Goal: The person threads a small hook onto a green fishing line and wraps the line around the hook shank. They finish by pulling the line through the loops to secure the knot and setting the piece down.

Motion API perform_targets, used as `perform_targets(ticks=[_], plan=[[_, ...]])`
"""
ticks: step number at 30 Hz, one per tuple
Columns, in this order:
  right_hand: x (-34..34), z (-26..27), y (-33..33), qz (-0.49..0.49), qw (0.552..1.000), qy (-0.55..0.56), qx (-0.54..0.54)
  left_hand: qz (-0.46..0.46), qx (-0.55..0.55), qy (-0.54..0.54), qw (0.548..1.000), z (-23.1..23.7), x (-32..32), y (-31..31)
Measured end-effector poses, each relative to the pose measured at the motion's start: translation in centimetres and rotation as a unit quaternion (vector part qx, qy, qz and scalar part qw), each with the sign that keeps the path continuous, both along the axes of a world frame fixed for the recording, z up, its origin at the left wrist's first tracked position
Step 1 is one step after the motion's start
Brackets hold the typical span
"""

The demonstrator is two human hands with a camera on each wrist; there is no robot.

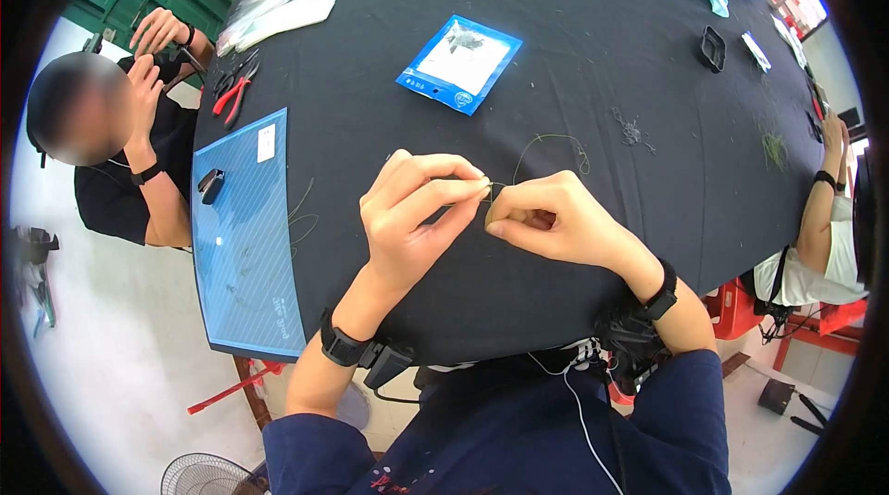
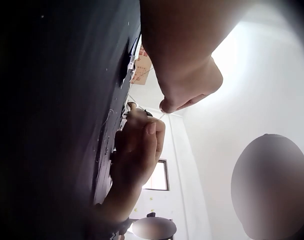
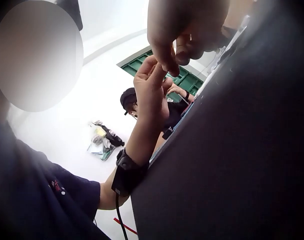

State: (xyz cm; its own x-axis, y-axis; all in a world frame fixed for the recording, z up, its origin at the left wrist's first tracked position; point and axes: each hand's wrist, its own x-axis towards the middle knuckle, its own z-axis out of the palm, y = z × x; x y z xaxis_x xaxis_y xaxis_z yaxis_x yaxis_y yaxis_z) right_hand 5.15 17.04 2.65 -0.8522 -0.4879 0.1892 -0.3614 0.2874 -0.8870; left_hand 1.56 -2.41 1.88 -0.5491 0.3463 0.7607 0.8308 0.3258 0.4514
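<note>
In the head view a thin greenish thread [image 1: 564, 136] loops up from between the two hands and curls over the black cloth. The left hand [image 1: 414, 217] pinches the thread between thumb and fingertips. Close at its side, the right hand [image 1: 565, 219] pinches the thread too, with its other fingers curled in. A short stretch of thread spans the small gap between the fingertips. The left wrist view shows the left hand [image 2: 184, 82] above and the right hand [image 2: 137, 150] below. In the right wrist view both the left hand [image 3: 151, 92] and the right hand [image 3: 187, 30] appear, their fingertips close together.
Beyond the hands lies a blue-edged packet [image 1: 460, 64] on the black-covered table [image 1: 593, 60]. At left are a blue mat [image 1: 245, 254], a stapler [image 1: 211, 186] and red-handled pliers [image 1: 235, 97]. Thread scraps [image 1: 632, 131] and a black tray [image 1: 712, 50] lie right. People sit at both sides.
</note>
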Motion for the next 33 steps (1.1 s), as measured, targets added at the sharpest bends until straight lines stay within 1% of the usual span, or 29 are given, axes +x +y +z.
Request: perform_targets(ticks=[4, 7, 10, 15, 17, 20, 22, 23, 26, 28, 30, 33], plan=[[0.3, 0.6, 0.1, 0.0, 1.0, 0.001, -0.012, 0.016, -0.022, -0.001, 1.0, -0.1, 0.1, 0.1], [0.4, 0.9, 0.3, -0.018, 0.999, 0.03, -0.038, 0.007, -0.054, 0.018, 0.998, -0.4, 0.1, 0.3], [0.1, 1.1, 1.1, -0.053, 0.998, 0.036, -0.023, -0.014, -0.101, 0.037, 0.994, -0.2, 0.3, 0.4], [-0.3, 0.4, 0.9, -0.142, 0.988, 0.037, -0.041, -0.074, -0.074, 0.032, 0.994, -0.2, 0.6, 0.4], [-0.2, 0.3, 0.8, -0.131, 0.991, 0.014, -0.023, -0.09, -0.056, 0.03, 0.994, -0.1, 0.6, 0.2], [-0.2, -0.5, 0.5, -0.094, 0.995, 0.004, -0.008, -0.077, -0.038, 0.026, 0.996, 0.4, 0.7, 0.2], [0.0, -0.8, 0.2, -0.067, 0.998, 0.002, -0.003, -0.051, -0.027, 0.028, 0.998, 0.5, 0.6, 0.1], [0.0, -0.7, 0.2, -0.057, 0.998, 0.014, 0.016, -0.037, -0.022, 0.029, 0.999, 0.5, 0.5, 0.0], [0.3, -0.3, -0.3, -0.016, 1.0, 0.015, -0.02, -0.002, -0.024, 0.008, 1.0, 0.1, 0.4, -0.1], [0.5, 0.4, 0.0, 0.002, 1.0, -0.006, -0.002, 0.002, -0.027, 0.003, 1.0, 0.0, 0.5, -0.1], [0.6, 0.9, 0.1, 0.014, 1.0, -0.007, 0.011, 0.002, -0.036, 0.0, 0.999, 0.0, 0.5, -0.1], [0.7, 1.4, 0.3, 0.01, 1.0, 0.005, -0.016, 0.0, -0.053, 0.004, 0.999, 0.0, 0.5, -0.1]])
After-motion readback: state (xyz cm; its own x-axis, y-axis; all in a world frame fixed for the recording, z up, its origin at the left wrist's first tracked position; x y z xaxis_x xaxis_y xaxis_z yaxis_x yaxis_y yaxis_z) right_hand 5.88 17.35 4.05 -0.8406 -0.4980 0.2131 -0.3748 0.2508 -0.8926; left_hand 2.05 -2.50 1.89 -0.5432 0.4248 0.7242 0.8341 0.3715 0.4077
